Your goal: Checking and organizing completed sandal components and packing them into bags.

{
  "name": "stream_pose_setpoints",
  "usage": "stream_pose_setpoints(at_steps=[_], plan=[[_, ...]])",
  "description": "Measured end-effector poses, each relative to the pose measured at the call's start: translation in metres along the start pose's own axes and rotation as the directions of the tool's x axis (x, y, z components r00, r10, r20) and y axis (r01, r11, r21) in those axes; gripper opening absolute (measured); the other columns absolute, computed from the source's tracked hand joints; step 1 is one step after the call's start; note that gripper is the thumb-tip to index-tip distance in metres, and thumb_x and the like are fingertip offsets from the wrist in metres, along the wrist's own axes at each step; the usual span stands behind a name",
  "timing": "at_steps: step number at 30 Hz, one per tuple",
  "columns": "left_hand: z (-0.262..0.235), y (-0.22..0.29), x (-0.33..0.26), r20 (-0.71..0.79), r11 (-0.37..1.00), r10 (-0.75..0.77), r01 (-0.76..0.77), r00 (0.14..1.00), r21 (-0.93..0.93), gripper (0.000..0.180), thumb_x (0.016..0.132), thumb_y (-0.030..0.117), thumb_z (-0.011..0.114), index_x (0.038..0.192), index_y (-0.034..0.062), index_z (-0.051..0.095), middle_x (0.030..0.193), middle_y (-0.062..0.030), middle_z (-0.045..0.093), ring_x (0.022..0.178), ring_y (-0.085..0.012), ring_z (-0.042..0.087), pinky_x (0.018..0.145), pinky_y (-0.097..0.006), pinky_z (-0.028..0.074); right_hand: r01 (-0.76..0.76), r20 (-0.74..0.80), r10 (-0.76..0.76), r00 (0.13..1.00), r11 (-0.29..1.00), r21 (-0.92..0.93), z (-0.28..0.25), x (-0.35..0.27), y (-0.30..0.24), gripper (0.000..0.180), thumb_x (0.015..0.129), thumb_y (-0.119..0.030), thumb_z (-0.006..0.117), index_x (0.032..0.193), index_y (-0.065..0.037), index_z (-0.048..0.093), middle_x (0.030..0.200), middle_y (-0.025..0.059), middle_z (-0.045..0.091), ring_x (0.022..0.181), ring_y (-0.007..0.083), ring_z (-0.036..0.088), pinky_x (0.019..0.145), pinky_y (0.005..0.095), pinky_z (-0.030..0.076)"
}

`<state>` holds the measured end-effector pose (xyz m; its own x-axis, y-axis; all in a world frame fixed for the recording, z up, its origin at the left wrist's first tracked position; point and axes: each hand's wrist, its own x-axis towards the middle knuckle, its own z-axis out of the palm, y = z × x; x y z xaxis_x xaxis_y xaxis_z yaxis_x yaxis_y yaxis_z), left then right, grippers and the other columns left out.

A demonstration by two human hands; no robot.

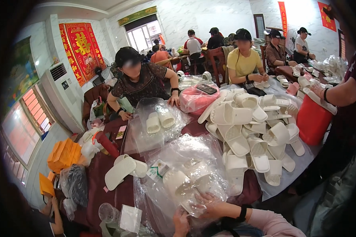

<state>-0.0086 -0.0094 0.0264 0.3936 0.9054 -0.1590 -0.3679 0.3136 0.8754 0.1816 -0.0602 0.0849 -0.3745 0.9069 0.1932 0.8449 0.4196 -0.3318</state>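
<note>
Both hands (201,215) gripping clear bag (190,173) — white slippers (186,185) inside

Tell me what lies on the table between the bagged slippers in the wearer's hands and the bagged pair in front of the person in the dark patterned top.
In the head view, crumpled clear plastic bags fill the stretch between the bagged slippers under the right hand and the far bagged pair.

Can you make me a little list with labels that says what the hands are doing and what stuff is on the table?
Place: dark red table with several people sitting around it
Right hand: gripping a clear crinkly plastic bag with white foam slippers inside
Left hand: touching the same bag's lower edge
Middle of table: big heap of loose white foam slippers
Left of bag: one pair of white slippers lying unbagged
Across the table: a person pressing down another clear bagged slipper pair
Right edge: red plastic bucket
</note>
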Motion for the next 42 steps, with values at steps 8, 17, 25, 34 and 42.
stream_pose_setpoints(at_steps=[8,17,25,34,42], plan=[[-0.005,0.001,-0.003,0.051,0.97,0.101,-0.11,0.994,0.215,0.027,0.09,0.0,0.05,0.117,-0.0053,0.052,0.111,-0.0142,0.061,0.095,-0.021,0.062,0.081,-0.033,0.053,-0.07,-0.123,0.038,0.992,0.959,-0.273,0.025,0.033,-0.004,0.056,0.081,-0.037,0.06,0.131,-0.014,0.048,0.134,0.0159,0.047,0.122,0.0368,0.046,0.102,0.053,0.032],[0.0,-0.003,-0.004,0.08,0.955,0.064,-0.085,0.995,0.283,0.023,0.094,0.002,0.047,0.115,-0.0041,0.051,0.106,-0.0122,0.062,0.094,-0.0204,0.063,0.082,-0.032,0.052,-0.196,-0.241,0.136,0.961,0.95,-0.244,0.052,0.043,0.009,0.056,0.082,-0.035,0.054,0.132,-0.01,0.045,0.136,0.0145,0.045,0.128,0.0312,0.04,0.105,0.0533,0.027],[0.009,0.004,-0.004,-0.193,0.984,0.154,-0.132,0.969,0.118,0.007,0.097,0.011,0.042,0.103,0.0062,0.043,0.077,-0.0033,0.05,0.066,-0.0126,0.052,0.055,-0.025,0.048,-0.102,-0.026,0.099,0.995,0.982,-0.158,0.016,0.01,0.005,0.059,0.082,-0.038,0.06,0.133,-0.014,0.045,0.141,0.0151,0.039,0.131,0.0366,0.034,0.104,0.0568,0.026],[0.0,-0.007,0.003,-0.299,0.994,0.108,-0.105,0.948,0.024,0.011,0.095,0.011,0.045,0.105,0.0084,0.041,0.074,-0.0002,0.044,0.055,-0.0087,0.043,0.044,-0.022,0.037,0.02,-0.253,0.001,0.967,0.997,0.08,-0.003,-0.025,0.011,0.07,0.07,-0.039,0.073,0.128,-0.01,0.05,0.137,0.0217,0.039,0.13,0.0424,0.033,0.102,0.0543,0.032],[-0.001,0.001,0.001,-0.191,0.956,-0.113,0.054,0.975,-0.287,0.01,0.095,0.014,0.046,0.103,0.0141,0.041,0.067,-0.0002,0.042,0.047,-0.009,0.038,0.04,-0.022,0.032,0.196,-0.19,-0.177,0.966,0.977,0.089,0.01,-0.016,0.013,0.069,0.07,-0.037,0.072,0.131,-0.015,0.049,0.14,0.0166,0.039,0.13,0.0423,0.032,0.106,0.0527,0.029]])
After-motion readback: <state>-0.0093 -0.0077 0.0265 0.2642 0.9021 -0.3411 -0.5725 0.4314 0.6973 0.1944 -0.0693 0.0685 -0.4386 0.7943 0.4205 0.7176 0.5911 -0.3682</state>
